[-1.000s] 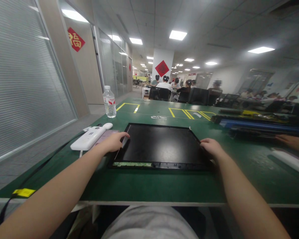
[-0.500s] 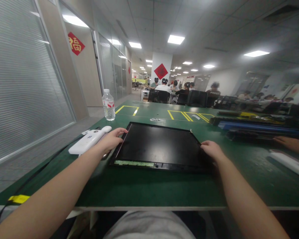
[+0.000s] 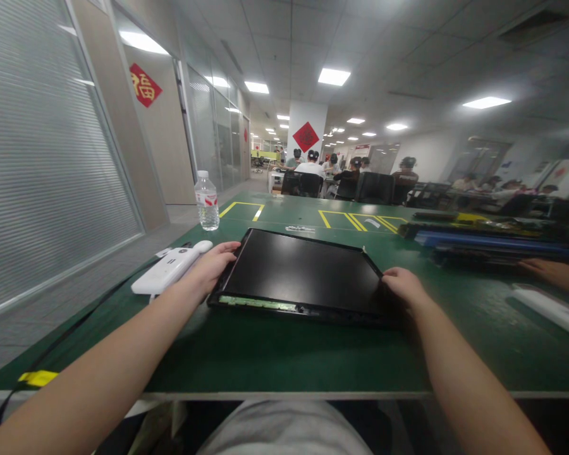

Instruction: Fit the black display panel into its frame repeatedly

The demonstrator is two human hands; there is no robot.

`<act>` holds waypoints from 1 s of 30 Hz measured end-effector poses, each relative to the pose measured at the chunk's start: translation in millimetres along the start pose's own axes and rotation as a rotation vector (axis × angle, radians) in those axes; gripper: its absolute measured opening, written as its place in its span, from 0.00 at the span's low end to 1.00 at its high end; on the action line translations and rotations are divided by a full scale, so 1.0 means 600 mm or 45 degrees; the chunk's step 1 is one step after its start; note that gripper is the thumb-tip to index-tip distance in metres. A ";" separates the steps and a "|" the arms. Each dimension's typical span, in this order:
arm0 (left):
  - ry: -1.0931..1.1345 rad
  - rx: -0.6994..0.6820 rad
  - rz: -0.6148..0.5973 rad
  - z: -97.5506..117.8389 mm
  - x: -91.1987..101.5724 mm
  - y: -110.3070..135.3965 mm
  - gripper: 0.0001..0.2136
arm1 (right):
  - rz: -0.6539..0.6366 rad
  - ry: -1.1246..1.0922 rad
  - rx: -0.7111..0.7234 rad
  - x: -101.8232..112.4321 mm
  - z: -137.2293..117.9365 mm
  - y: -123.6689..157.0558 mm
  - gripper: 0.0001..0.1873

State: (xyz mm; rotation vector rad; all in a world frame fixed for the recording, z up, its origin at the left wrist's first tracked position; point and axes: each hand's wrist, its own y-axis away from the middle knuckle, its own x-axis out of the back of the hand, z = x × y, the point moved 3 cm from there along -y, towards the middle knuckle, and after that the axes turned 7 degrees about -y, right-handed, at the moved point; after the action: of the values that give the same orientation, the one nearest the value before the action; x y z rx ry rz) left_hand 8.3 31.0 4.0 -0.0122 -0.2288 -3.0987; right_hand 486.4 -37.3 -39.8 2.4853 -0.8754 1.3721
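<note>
A black LCD screen panel (image 3: 303, 268) in a dark frame lies in front of me, its left side tipped up a little. Along its near edge runs a green circuit-board strip (image 3: 258, 304). My left hand (image 3: 216, 261) is closed around the left edge of the panel, with part of the fingers hidden by the frame. On the opposite edge, my right hand (image 3: 403, 285) grips the panel with the thumb on top; its other fingers are out of sight beneath.
Left of the panel sits a white device (image 3: 165, 270) with a black strap. A water bottle (image 3: 207, 201) stands beyond it. Long dark and blue parts (image 3: 483, 240) lie at the right, near another person's hand (image 3: 557, 276) and a white object (image 3: 550, 309). The green table (image 3: 284, 360) has yellow tape marks.
The panel's left side has risen slightly with my left hand, so the screen now tilts down toward the right. My right hand has stayed in place on its edge.
</note>
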 end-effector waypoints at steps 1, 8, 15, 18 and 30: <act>0.018 0.014 0.005 0.000 -0.001 0.001 0.23 | -0.003 -0.010 0.000 0.000 0.000 0.000 0.12; 0.112 0.118 -0.047 0.000 -0.005 0.012 0.25 | -0.008 -0.014 -0.005 -0.001 0.002 0.000 0.14; 0.066 0.152 -0.145 -0.004 -0.002 0.004 0.25 | -0.037 0.012 0.016 0.001 -0.001 0.002 0.14; 0.062 0.168 -0.158 -0.005 -0.002 0.003 0.21 | -0.063 0.025 -0.003 0.001 -0.004 0.003 0.15; 0.044 0.136 -0.086 -0.008 0.005 -0.001 0.13 | -0.072 0.001 0.001 -0.002 -0.004 0.002 0.14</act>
State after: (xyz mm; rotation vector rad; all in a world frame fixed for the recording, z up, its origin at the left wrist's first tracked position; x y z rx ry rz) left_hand 5.0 30.9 -0.9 0.0523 -0.4013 -3.1453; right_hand 483.2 -36.8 -39.7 2.4893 -0.7986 1.3559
